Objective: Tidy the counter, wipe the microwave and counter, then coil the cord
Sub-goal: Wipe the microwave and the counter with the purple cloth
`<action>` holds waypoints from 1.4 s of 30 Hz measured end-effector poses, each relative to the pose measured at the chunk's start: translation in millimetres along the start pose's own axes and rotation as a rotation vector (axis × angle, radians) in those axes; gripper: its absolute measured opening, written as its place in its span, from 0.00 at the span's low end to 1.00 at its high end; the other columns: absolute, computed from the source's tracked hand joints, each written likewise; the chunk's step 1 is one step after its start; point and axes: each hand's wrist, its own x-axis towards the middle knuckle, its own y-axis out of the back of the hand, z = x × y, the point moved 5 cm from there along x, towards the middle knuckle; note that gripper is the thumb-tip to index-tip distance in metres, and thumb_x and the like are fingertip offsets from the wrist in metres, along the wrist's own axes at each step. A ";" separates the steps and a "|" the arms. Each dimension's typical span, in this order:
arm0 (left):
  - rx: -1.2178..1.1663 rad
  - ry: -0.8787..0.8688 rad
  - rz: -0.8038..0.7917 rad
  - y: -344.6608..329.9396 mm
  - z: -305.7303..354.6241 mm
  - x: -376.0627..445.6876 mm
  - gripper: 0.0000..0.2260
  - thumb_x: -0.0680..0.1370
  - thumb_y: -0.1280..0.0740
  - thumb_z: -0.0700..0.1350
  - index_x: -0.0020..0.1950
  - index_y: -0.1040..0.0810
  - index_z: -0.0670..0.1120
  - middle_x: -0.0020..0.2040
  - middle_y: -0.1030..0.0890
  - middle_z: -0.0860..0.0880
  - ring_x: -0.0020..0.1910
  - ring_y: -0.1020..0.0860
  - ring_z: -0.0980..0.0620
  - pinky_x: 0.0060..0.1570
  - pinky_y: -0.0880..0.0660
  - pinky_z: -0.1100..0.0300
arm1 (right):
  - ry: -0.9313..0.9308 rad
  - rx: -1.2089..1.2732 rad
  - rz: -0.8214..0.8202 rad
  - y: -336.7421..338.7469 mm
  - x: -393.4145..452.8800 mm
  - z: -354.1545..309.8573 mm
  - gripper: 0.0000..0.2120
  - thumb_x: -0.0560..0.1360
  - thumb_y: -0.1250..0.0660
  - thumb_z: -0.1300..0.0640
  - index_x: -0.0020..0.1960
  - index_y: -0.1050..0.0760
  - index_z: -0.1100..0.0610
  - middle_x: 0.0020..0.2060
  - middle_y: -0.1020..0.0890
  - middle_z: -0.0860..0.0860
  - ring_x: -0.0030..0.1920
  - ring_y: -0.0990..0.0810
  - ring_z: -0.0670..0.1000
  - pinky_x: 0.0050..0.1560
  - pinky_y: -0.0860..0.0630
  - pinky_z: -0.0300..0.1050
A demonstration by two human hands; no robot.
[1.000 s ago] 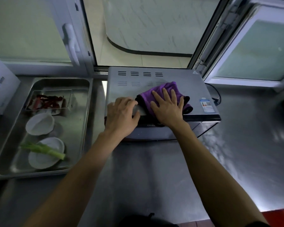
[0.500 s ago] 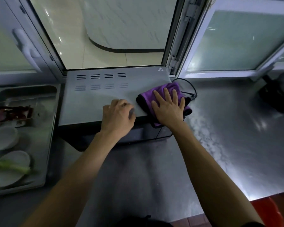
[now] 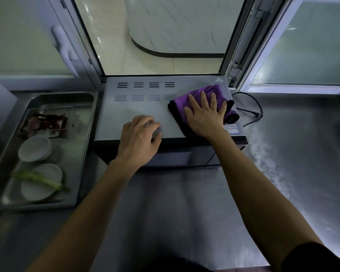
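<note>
**Cloth flat on the microwave top, pressed by the right hand**

Head view: the purple cloth looks soft, light and limp; I judge it best worked under a flat palm, or pinched at a folded edge. It lies on the microwave top, at its right rear corner. The right hand presses it with fingers spread wide. The left hand rests on the microwave's front edge, fingers loosely bent, holding nothing. The black cord lies just right of the microwave on the counter.

No legible text; microwave sticker, warning triangle seemingly blurred.
</note>
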 end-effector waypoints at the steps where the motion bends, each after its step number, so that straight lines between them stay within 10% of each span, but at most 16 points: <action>1: 0.005 0.015 0.009 3.9 -8.3 -2.5 0.10 0.77 0.31 0.46 0.56 0.19 0.46 0.62 0.22 0.47 0.63 0.26 0.44 0.57 0.27 0.43 | 0.014 0.003 -0.001 -0.7 2.6 -9.3 0.29 0.82 0.58 0.37 0.81 0.53 0.42 0.81 0.55 0.52 0.80 0.61 0.61 0.73 0.67 0.70; 22: -0.005 0.150 0.131 60.5 -149.2 -45.0 0.10 0.77 0.35 0.48 0.53 0.19 0.45 0.51 0.18 0.47 0.52 0.21 0.44 0.50 0.24 0.45 | 0.252 -0.016 -0.027 -40.3 12.4 -232.4 0.30 0.80 0.56 0.33 0.80 0.53 0.40 0.81 0.54 0.51 0.80 0.61 0.61 0.72 0.67 0.71; 42: 0.011 0.060 0.050 22.8 -17.6 -10.2 0.08 0.77 0.32 0.50 0.50 0.19 0.48 0.48 0.20 0.49 0.53 0.25 0.46 0.52 0.28 0.48 | 0.108 -0.013 0.068 -14.3 -53.3 -61.9 0.29 0.80 0.53 0.33 0.79 0.49 0.39 0.81 0.50 0.48 0.80 0.57 0.56 0.76 0.62 0.66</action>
